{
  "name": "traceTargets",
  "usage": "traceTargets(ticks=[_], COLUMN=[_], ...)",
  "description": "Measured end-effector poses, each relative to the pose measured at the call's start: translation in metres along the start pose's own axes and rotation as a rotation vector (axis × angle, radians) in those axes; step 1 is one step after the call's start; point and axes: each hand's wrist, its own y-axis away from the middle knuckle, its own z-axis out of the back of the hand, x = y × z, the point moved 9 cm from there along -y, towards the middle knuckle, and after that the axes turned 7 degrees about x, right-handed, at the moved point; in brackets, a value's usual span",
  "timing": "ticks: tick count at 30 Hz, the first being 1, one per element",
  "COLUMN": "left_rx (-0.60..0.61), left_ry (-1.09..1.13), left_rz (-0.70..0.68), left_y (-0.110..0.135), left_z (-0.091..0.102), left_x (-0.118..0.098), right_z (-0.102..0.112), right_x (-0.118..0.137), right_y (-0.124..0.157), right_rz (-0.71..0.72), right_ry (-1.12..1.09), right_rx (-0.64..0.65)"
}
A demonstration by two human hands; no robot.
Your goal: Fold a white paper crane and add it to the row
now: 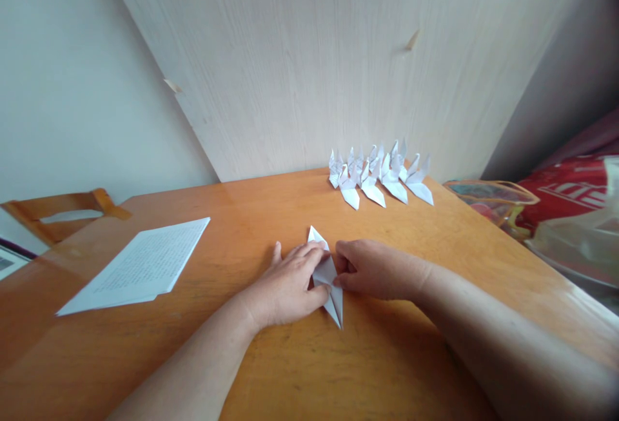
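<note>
A narrow, diamond-shaped piece of folded white paper (325, 271) lies on the wooden table in front of me, its points toward and away from me. My left hand (290, 287) rests over its left side, holding it down with the fingers on the upper part and the thumb on the lower part. At the right edge, my right hand (371, 270) is closed, its fingers curled and its thumb tip touching the paper. The curled fingers partly hide what they pinch there.
Several folded paper cranes (371, 184) stand in two rows at the table's far right. A stack of written paper sheets (145, 263) lies on the left. Beyond are a wooden chair (58, 211), a pale panel (290, 66) behind the table, and bags (570, 189) at right.
</note>
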Motion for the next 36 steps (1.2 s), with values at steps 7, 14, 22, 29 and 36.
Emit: traceTargets(ticks=[7,14,22,29,36], left_rx=[0.008,0.024,0.006,0.016,0.032], left_ry=[0.017,0.001,-0.014,-0.023,-0.028], left_rz=[0.001,0.01,0.026,0.02,0.019], left_y=[0.0006,0.0002,-0.0012,0.0001,0.0015], left_z=[0.0001,-0.002,-0.0023,-0.0024,-0.002], left_x=[-0.0004,0.0003,-0.0005,-0.0005,-0.0023], right_z=[-0.0016,-0.0001,-0.002,-0.0008,-0.0021], right_x=[-0.0029,-0.0018,-0.0023,-0.0033,-0.0048], right_y=[-0.001,-0.0006,-0.0029,-0.0017,-0.0025], right_rz=[-0.011,-0.005,0.009,0.011,-0.008], right_ry=[0.002,-0.001,-0.006,0.0,-0.009], right_rx=[-0.002,-0.014,-0.006,-0.02,-0.009])
